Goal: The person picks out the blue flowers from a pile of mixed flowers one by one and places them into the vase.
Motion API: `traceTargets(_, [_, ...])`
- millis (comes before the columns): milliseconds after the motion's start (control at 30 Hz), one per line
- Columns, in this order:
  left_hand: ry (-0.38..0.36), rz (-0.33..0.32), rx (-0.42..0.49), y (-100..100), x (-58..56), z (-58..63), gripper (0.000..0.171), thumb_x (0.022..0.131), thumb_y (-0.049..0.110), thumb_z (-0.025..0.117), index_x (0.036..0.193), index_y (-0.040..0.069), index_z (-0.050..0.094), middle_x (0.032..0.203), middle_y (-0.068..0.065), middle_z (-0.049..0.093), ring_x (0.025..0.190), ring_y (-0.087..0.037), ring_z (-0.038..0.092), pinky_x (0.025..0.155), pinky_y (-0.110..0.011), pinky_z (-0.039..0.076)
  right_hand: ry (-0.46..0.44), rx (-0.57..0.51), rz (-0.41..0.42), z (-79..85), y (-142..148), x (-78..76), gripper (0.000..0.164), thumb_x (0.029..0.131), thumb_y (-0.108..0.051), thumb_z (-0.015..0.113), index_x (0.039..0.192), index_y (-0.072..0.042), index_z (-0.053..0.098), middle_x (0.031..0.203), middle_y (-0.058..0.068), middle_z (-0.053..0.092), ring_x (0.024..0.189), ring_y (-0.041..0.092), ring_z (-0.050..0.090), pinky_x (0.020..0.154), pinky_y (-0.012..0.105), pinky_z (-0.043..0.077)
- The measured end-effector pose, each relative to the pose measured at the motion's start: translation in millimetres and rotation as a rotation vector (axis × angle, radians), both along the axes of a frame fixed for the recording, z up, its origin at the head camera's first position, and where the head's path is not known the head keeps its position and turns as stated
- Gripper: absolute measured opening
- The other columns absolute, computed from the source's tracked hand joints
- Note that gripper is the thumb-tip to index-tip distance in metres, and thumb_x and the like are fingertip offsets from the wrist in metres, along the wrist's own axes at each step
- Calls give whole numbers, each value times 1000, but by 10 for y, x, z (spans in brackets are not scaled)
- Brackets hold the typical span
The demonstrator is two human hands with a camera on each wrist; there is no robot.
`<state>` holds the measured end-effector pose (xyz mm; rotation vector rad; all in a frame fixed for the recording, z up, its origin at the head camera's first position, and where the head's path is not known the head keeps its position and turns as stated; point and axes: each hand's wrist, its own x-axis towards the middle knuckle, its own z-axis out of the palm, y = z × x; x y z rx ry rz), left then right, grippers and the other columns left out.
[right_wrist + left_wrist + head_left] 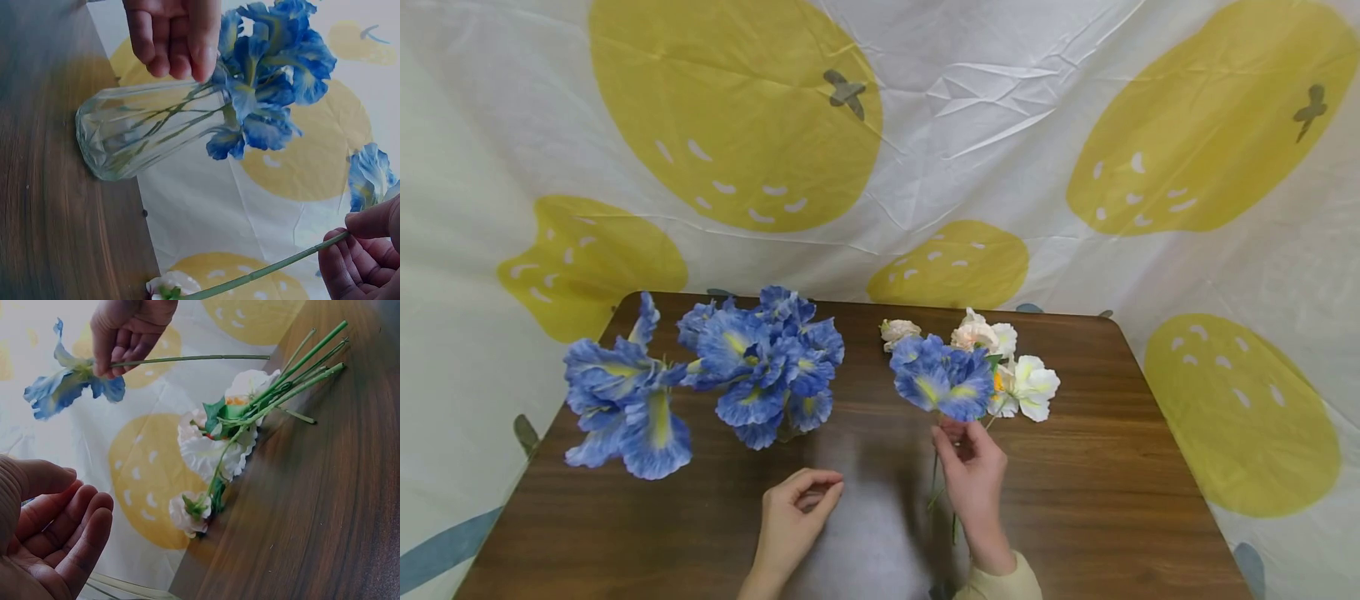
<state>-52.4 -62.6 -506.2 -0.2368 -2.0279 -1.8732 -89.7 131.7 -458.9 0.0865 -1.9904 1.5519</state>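
Observation:
My right hand (pixel 973 471) pinches the green stem of a blue artificial iris (pixel 943 379) just below its bloom, thumb against fingers. In the left wrist view the stem (pixel 200 358) runs out straight beyond that hand. My left hand (pixel 797 517) is raised over the table with its fingers loosely bent, and the palm (pixel 56 537) holds nothing. A clear glass vase (pixel 150 128) stands on the table, bearing a bunch of blue irises (pixel 767 358). In the head view the bunch hides most of the vase.
White and pale pink artificial flowers (pixel 1033 387) lie on the brown wooden table (pixel 1112 500) behind my right hand, their green stems (pixel 300 378) bundled. At the left, more blue iris blooms (pixel 628 408) stand out from the bunch. A lemon-patterned cloth (pixel 970 108) hangs behind the table.

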Motion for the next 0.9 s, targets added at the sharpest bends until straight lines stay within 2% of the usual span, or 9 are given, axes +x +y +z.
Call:
traceTargets(267, [35,-10,-19,13,6,10,15,73,-13,72,82,-1,69,78,-13,68,70,-7,63,57,-21,54,9,-27,2,44,-106,140,8,75,14,67,79,10,61,67,18,62,62,-2,57,54,15,51])
traceTargets(433, [21,-28,-10,32,10,34,14,73,-13,71,82,-3,69,78,-13,68,71,-7,63,58,-20,54,30,-82,39,63,-167,192,8,75,17,66,79,13,60,67,20,62,62,-2,58,56,16,52])
traceTargets(600, [34,-53,-22,62,9,33,16,72,-13,72,83,-2,70,78,-13,68,71,-7,63,58,-19,54,68,-104,103,68,-238,250,9,75,18,65,79,14,59,68,16,63,63,-2,59,55,16,51])
traceTargets(700, [66,-113,-31,87,8,36,15,73,-11,72,86,-4,69,80,-15,68,72,-8,64,59,-21,55,98,-110,142,70,-281,286,10,74,20,64,80,13,60,70,14,64,65,-1,59,56,16,52])
traceTargets(900, [100,-243,-22,181,21,102,17,76,-8,72,92,-8,67,83,-18,67,74,-10,65,63,-25,56,158,-186,231,88,-340,320,16,73,23,63,86,14,58,82,-4,66,72,0,61,60,15,52])
